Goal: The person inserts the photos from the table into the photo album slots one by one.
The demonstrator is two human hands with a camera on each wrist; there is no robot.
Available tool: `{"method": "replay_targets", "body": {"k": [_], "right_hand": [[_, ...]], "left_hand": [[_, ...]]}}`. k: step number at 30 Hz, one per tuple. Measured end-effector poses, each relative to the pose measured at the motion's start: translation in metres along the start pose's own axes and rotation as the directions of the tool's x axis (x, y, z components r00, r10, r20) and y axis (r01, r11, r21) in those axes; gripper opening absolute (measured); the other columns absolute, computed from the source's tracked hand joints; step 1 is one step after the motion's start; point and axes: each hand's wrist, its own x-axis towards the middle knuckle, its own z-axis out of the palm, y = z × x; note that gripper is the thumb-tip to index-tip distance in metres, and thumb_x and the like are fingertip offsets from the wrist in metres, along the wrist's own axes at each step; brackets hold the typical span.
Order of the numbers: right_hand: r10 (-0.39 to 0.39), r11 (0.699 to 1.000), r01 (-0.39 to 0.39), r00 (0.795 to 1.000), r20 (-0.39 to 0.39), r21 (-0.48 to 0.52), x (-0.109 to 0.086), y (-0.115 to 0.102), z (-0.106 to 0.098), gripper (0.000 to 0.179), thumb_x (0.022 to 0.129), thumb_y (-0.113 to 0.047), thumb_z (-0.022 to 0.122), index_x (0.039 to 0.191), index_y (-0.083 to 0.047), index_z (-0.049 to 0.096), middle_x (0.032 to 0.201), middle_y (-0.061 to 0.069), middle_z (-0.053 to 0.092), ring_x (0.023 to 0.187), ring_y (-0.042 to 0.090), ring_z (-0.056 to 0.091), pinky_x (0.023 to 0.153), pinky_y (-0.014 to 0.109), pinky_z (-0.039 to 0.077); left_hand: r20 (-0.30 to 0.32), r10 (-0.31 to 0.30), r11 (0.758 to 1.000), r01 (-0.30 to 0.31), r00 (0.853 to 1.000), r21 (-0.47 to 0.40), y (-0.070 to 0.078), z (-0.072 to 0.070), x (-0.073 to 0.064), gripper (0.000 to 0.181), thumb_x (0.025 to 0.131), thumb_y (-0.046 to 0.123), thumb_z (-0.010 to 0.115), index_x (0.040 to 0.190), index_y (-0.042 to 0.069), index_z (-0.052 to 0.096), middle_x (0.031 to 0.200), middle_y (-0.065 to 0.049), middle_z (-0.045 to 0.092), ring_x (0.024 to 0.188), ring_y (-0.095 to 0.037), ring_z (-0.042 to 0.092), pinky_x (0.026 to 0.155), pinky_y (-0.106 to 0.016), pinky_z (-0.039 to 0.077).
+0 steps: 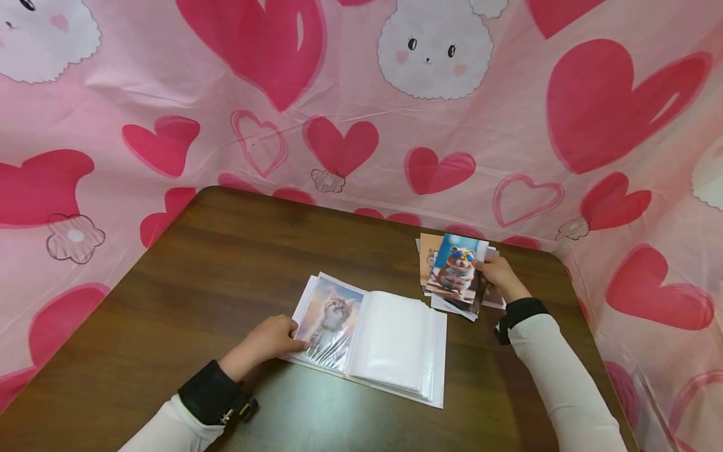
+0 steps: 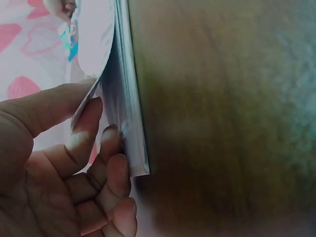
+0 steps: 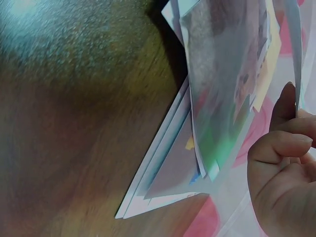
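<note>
A pink cloth [image 1: 350, 75] printed with hearts and white fluffy faces hangs behind and beside a brown wooden table [image 1: 254, 245]. On the table an album [image 1: 439, 358] lies open, askew; under the glossy, creased film of its left side sits a kitten picture [image 1: 333, 314], and the right side shows a white pocket page [image 1: 392, 339] with further leaf edges fanned beneath it. Beyond the album's right side, near the table's far edge, lies an untidy pile [image 1: 454, 306] of pictures, their corners pointing several ways, an orange-toned one showing at its left. The left hand [image 1: 268, 339] reaches in from the lower left, its thumb over the album's left edge; in the left wrist view thumb and forefinger are together on a leaf [image 2: 91, 96], bending it up from those below, while the other fingers curl beside the edge. The right hand [image 1: 499, 276] reaches forward over the pile, its thumb and fingertips clamped on a hamster picture [image 1: 454, 270]. That picture extends leftward from the grip, held by its right edge; in the right wrist view it appears edge-on, raised apart from the pile.
</note>
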Motion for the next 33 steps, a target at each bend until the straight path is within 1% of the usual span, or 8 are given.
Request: {"method": "replay_targets", "body": {"k": [7,10,14,17,19,26,29,33], "right_hand": [[0.023,0.999,-0.023,1.0,0.001,0.023,0.0,-0.001,0.001,0.028,0.099,-0.023,0.048,0.079,-0.002,0.047,0.056,-0.001,0.041,0.052,0.012,0.039,0.051,0.028,0.038],[0.016,0.999,-0.016,1.0,0.018,0.049,0.0,0.001,0.0,0.028,0.099,-0.023,0.048,0.079,-0.003,0.047,0.056,-0.001,0.042,0.052,0.011,0.04,0.051,0.028,0.037],[-0.007,0.983,-0.002,0.999,0.049,0.184,0.0,-0.002,0.004,0.022,0.098,-0.022,0.05,0.086,-0.004,0.05,0.061,-0.003,0.046,0.053,0.007,0.045,0.052,0.023,0.041],[-0.044,0.954,0.013,0.994,0.098,0.3,-0.002,-0.012,0.015,0.016,0.098,-0.019,0.051,0.096,-0.003,0.05,0.066,-0.005,0.049,0.055,0.004,0.049,0.054,0.018,0.044],[-0.068,0.937,0.021,0.99,0.124,0.349,-0.004,-0.023,0.027,0.014,0.098,-0.017,0.052,0.099,-0.003,0.05,0.066,-0.005,0.051,0.056,0.003,0.051,0.056,0.017,0.045],[-0.19,0.919,0.105,0.962,0.195,0.381,-0.011,-0.063,0.072,0.014,0.098,-0.015,0.052,0.102,-0.002,0.049,0.067,-0.005,0.053,0.058,0.004,0.052,0.058,0.021,0.044],[-0.195,0.912,0.097,0.958,0.212,0.4,-0.014,-0.071,0.083,0.016,0.098,-0.014,0.052,0.106,-0.001,0.05,0.069,-0.003,0.053,0.059,0.006,0.052,0.059,0.022,0.044],[-0.168,0.91,0.07,0.964,0.208,0.409,-0.013,-0.071,0.09,0.012,0.098,-0.014,0.052,0.1,-0.003,0.049,0.07,-0.002,0.053,0.06,0.007,0.052,0.059,0.021,0.045]], "left_hand": [[0.024,-0.016,1.0,0.016,1.0,-0.017,-0.001,-0.002,0.002,0.031,0.076,0.025,0.078,0.062,0.007,0.057,0.054,0.002,0.037,0.051,-0.013,0.038,0.049,-0.024,0.026],[0.035,-0.018,1.0,0.019,0.999,-0.015,-0.001,-0.002,0.002,0.03,0.076,0.026,0.078,0.064,0.006,0.059,0.055,0.002,0.037,0.052,-0.013,0.038,0.049,-0.023,0.026],[0.033,0.005,1.0,-0.005,0.999,-0.004,0.0,-0.001,0.003,0.033,0.075,0.028,0.079,0.062,0.007,0.057,0.054,0.003,0.037,0.052,-0.013,0.036,0.05,-0.023,0.025],[0.024,0.027,1.0,-0.027,0.999,0.001,0.003,0.003,0.004,0.035,0.074,0.029,0.08,0.059,0.008,0.056,0.054,0.004,0.037,0.052,-0.013,0.036,0.05,-0.024,0.025],[0.02,0.037,0.999,-0.038,0.999,0.006,0.005,0.006,0.006,0.036,0.073,0.03,0.08,0.059,0.008,0.055,0.054,0.004,0.037,0.053,-0.013,0.036,0.05,-0.024,0.025],[0.011,0.077,0.997,-0.077,0.997,0.0,0.02,0.02,0.01,0.036,0.072,0.032,0.081,0.06,0.009,0.056,0.055,0.004,0.038,0.053,-0.012,0.036,0.05,-0.024,0.025],[0.007,0.081,0.997,-0.081,0.997,0.004,0.026,0.023,0.01,0.037,0.072,0.033,0.081,0.06,0.009,0.056,0.055,0.004,0.037,0.053,-0.013,0.036,0.05,-0.024,0.024],[0.0,0.071,0.997,-0.071,0.997,-0.001,0.029,0.023,0.009,0.037,0.072,0.033,0.081,0.06,0.01,0.055,0.056,0.004,0.037,0.054,-0.013,0.036,0.051,-0.025,0.024]]}}
